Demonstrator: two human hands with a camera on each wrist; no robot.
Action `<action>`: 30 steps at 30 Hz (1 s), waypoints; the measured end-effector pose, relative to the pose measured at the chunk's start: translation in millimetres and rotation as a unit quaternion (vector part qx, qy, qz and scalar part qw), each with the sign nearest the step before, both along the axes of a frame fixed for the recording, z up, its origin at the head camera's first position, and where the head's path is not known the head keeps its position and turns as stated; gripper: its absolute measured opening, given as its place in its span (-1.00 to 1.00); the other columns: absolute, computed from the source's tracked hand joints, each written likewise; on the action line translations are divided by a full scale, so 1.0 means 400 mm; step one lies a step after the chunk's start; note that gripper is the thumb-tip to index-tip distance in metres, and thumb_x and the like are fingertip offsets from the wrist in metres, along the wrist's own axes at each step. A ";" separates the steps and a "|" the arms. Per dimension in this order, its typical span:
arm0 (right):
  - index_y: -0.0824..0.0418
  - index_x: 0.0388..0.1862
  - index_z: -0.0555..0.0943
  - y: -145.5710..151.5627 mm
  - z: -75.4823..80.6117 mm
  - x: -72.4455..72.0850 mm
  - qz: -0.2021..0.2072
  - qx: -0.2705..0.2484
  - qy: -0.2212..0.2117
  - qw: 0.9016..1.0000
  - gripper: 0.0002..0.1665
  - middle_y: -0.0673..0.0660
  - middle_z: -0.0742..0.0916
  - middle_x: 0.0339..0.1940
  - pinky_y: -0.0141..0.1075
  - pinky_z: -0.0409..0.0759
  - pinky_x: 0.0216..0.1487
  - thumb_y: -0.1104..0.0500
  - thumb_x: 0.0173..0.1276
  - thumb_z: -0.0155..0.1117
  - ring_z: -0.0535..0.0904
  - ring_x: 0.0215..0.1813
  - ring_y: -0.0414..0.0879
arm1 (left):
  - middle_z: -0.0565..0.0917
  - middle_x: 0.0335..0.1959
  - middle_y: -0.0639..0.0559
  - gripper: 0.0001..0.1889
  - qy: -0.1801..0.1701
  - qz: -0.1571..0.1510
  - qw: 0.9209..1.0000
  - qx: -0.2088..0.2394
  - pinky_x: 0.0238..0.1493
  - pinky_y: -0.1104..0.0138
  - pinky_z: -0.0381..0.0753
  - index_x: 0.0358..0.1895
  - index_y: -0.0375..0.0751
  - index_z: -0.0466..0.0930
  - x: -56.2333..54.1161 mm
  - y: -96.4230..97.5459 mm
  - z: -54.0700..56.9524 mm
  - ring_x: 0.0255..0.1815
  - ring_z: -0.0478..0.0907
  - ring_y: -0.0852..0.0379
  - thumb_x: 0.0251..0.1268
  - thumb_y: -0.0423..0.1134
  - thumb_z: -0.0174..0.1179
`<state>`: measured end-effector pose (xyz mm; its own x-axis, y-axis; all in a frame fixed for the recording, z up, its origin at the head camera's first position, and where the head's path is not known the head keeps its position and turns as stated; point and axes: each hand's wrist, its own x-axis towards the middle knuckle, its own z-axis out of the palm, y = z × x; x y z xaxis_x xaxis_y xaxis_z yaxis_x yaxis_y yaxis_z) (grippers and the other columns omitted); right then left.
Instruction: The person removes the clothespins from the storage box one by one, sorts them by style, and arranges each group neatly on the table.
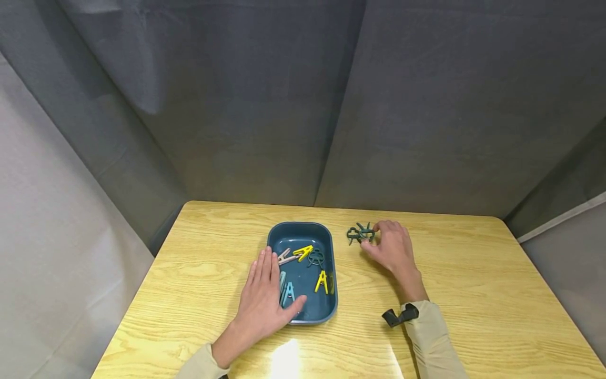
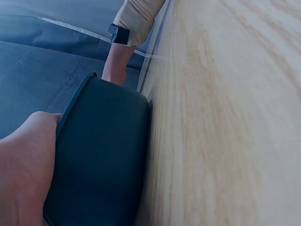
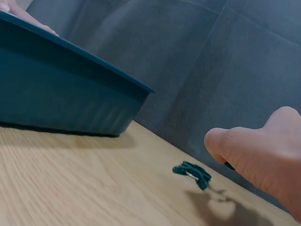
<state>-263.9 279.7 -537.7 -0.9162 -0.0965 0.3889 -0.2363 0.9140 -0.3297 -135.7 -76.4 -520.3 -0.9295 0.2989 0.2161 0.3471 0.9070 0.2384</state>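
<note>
The right hand (image 1: 394,247) pinches 1 green clip (image 1: 367,232) between thumb and fingers, above the surface (image 1: 473,284) and right of the blue tray (image 1: 335,300). The other green clip (image 1: 352,236) lies just left of those fingers, so the right hand is the nearer of the 2; whether the clips touch, and their long axes, I cannot tell. The tray runs lengthwise away from the person; the left hand (image 1: 261,302) rests over its left rim, fingers straight, thumb spread.

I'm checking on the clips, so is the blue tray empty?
Not empty: the head view shows yellow clips and a light-blue clip inside the blue tray.
</note>
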 end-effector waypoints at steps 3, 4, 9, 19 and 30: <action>0.34 -0.09 0.64 0.010 -0.010 -0.002 -0.005 0.001 -0.007 1.000 -0.43 0.31 0.73 -0.07 0.12 0.46 0.02 -0.11 0.16 0.43 0.59 0.05 0.28 | -0.05 0.70 -0.37 0.24 -0.001 0.000 1.000 0.002 0.68 -0.02 -0.09 0.64 -0.48 0.00 0.001 0.000 0.000 0.73 -0.17 -0.21 0.28 0.59 -0.04; 0.34 -0.08 0.64 0.013 -0.013 -0.003 -0.006 0.000 -0.010 1.000 -0.43 0.32 0.73 -0.07 0.13 0.46 0.03 -0.10 0.16 0.45 0.59 0.05 0.29 | -0.05 0.70 -0.37 0.24 0.000 0.000 1.000 0.003 0.68 -0.02 -0.09 0.64 -0.48 0.00 0.001 0.000 0.000 0.73 -0.17 -0.21 0.28 0.59 -0.03; 0.33 -0.09 0.64 0.031 -0.034 -0.007 -0.020 -0.002 -0.022 1.000 -0.43 0.32 0.72 -0.08 0.17 0.46 0.10 -0.12 0.18 0.46 0.58 0.06 0.30 | -0.05 0.70 -0.37 0.24 0.000 -0.001 1.000 0.005 0.68 -0.02 -0.08 0.64 -0.48 0.00 0.000 0.001 -0.001 0.73 -0.13 -0.23 0.28 0.59 -0.03; 0.34 -0.17 0.67 0.047 -0.064 -0.013 -0.032 -0.013 -0.007 0.999 -0.49 0.29 0.72 -0.20 0.13 0.47 -0.01 -0.08 0.14 0.43 0.59 -0.07 0.28 | -0.05 0.70 -0.36 0.24 0.000 0.000 1.000 0.004 0.68 -0.03 -0.07 0.64 -0.48 0.00 0.000 0.001 0.001 0.72 -0.09 -0.26 0.28 0.60 -0.05; 0.35 -0.10 0.65 0.049 -0.081 -0.014 -0.035 -0.010 -0.027 0.999 -0.46 0.29 0.71 -0.21 0.11 0.44 -0.07 -0.09 0.21 0.38 0.54 -0.14 0.25 | -0.06 0.70 -0.37 0.24 -0.003 0.000 1.000 0.006 0.68 -0.03 -0.07 0.64 -0.48 0.00 0.002 0.001 0.002 0.72 -0.09 -0.25 0.29 0.58 -0.03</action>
<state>-269.6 299.3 -570.1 -0.9402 -0.0239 0.3397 -0.1531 0.9207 -0.3589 -135.0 -75.9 -519.7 -0.9309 0.2960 0.2140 0.3452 0.9043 0.2511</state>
